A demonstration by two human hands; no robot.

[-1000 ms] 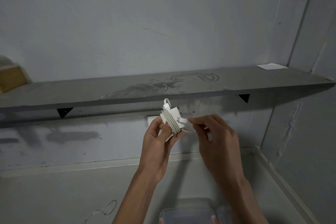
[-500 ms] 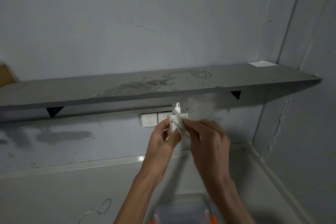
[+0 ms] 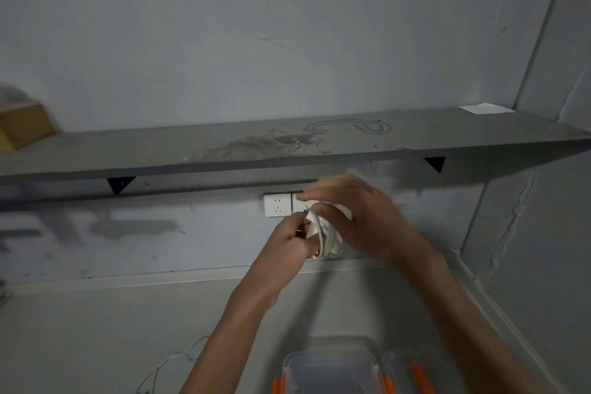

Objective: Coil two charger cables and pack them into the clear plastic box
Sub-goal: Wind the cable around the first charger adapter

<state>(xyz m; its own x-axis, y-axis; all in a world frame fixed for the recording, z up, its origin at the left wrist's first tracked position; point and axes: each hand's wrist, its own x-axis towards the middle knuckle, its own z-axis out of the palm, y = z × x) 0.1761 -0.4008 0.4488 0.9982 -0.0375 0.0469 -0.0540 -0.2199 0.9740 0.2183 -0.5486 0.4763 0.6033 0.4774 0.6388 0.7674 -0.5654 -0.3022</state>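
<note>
At nine o'clock, a tan wooden block [image 3: 22,129] sits on the far left end of a long grey wall shelf [image 3: 160,153], which runs across the middle of the view on black triangular brackets [image 3: 121,184]. Low at seven o'clock, a thin loose white cable [image 3: 166,365] lies in loops on the pale grey work surface [image 3: 80,329], well apart from both hands. Just left of centre, a white wall socket plate [image 3: 277,205] is set under the shelf. The left hand [image 3: 287,249] comes up from six o'clock and is closed around the lower left side of a white charger with its white cable wound around it [image 3: 326,233], its fingers curled tight on the bundle. The bundle sits at the very centre of the view, held up in the air in front of the socket plate and above the work surface. The right hand [image 3: 361,217], reaching in from five o'clock, covers the bundle's upper right side with its fingers bent over the top, pressing on it together with the left; the motion blur hides how its thumb sits. At six o'clock, a clear plastic box with orange clips [image 3: 329,368] stands on the work surface below the hands, and its clear lid with an orange clip [image 3: 412,371] lies just beside it at five o'clock. At two o'clock, a white sheet of paper [image 3: 486,108] lies on the right end of the shelf.
</note>
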